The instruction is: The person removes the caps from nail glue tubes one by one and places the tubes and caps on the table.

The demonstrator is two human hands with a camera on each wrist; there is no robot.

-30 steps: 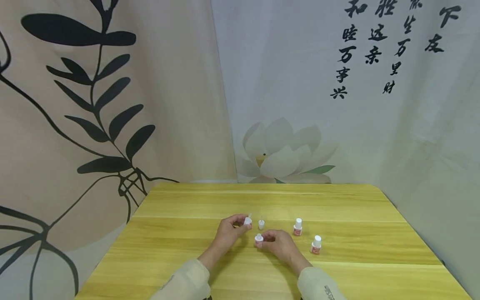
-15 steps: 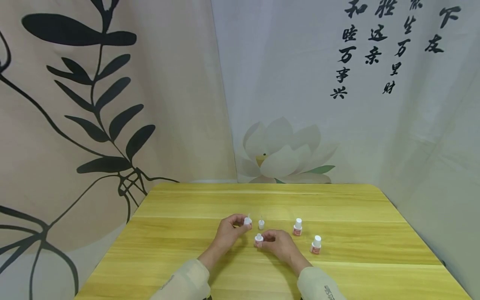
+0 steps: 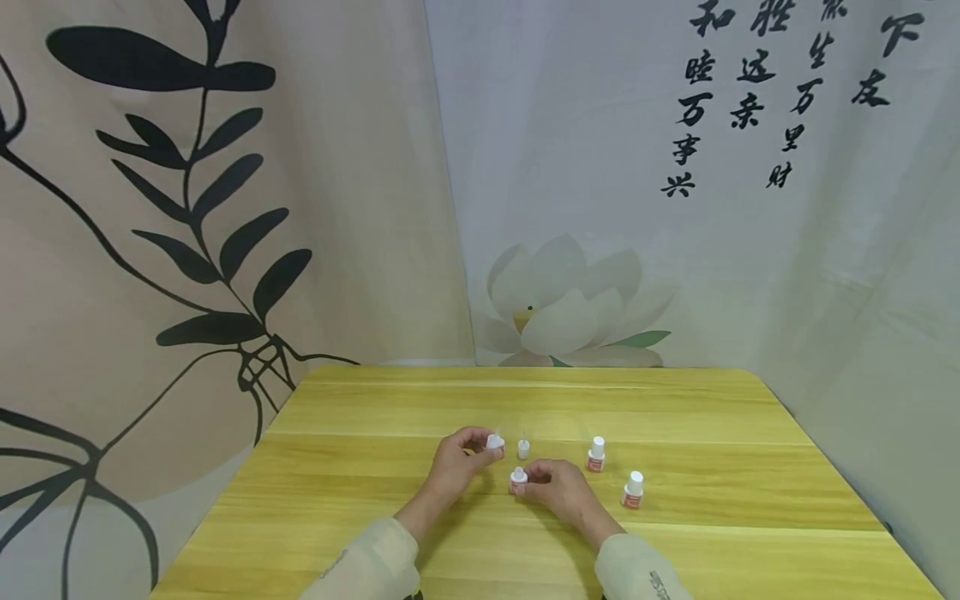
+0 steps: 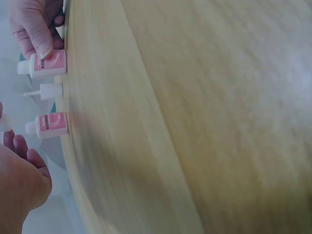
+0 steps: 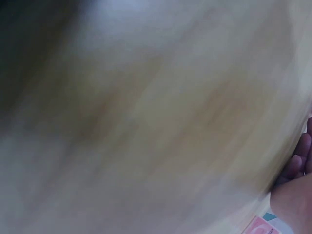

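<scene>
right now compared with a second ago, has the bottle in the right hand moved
No, no clear shift in any direction: in the head view, the bottle in the right hand keeps its place relative to the table.

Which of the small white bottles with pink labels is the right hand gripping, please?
The small white pink-labelled bottle directly in front of the standing white stemmed cap; the right hand pinches only this one.

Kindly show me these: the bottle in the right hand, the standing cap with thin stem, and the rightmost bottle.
Held bottle (image 4: 52, 63): left wrist view, on its pink label.
Standing cap (image 4: 51, 91): left wrist view, on its white body.
Rightmost bottle (image 3: 633, 490): head view, on white part above label.
</scene>
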